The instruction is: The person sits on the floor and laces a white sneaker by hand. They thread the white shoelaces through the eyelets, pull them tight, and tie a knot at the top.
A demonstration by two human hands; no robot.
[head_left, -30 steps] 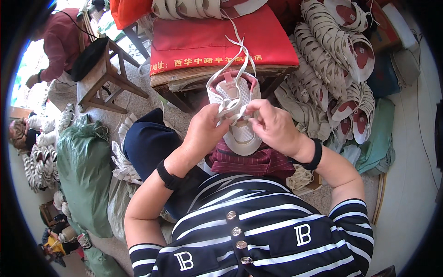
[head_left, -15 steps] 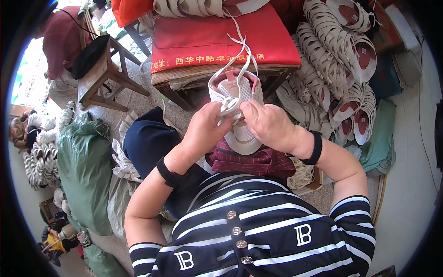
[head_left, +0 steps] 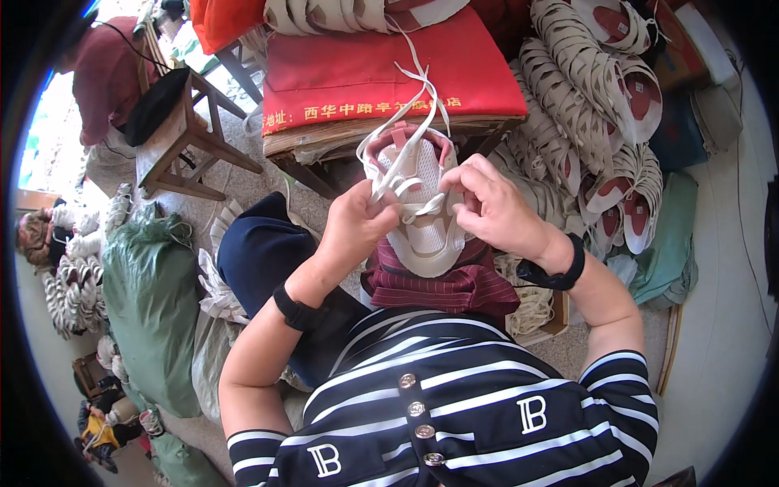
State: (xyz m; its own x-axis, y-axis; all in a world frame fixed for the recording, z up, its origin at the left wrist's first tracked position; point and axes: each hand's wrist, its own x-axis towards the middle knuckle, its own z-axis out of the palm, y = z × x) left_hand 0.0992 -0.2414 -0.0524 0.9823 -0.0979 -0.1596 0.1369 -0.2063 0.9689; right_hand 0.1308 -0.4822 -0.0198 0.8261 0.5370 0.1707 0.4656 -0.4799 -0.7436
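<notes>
A white sneaker with a pink lining (head_left: 428, 258) rests on maroon pinstriped cloth (head_left: 442, 286) in front of me, its toe toward me. White shoelaces (head_left: 398, 166) run loosely across its tongue, and their long ends trail over the red cloth beyond. At the sneaker's left side my left hand (head_left: 355, 217) is closed, thumb and forefinger pinching the lace. On the other side my right hand (head_left: 505, 209) has its fingers curled around a lace at the eyelets; its fingertips partly hide the lace.
Beyond the sneaker stands a low table under a red cloth (head_left: 349, 77), with strappy white shoe uppers (head_left: 324, 16) on it. More uppers (head_left: 568, 89) are stacked at right. A wooden stool (head_left: 191, 122) and a green sack (head_left: 146, 300) stand at left. A box of white laces (head_left: 535, 312) lies beside the maroon cloth.
My hands have moved apart from the middle of the laces. The right hand has shifted right, off the crossing, and the lacing over the tongue shows more openly.
</notes>
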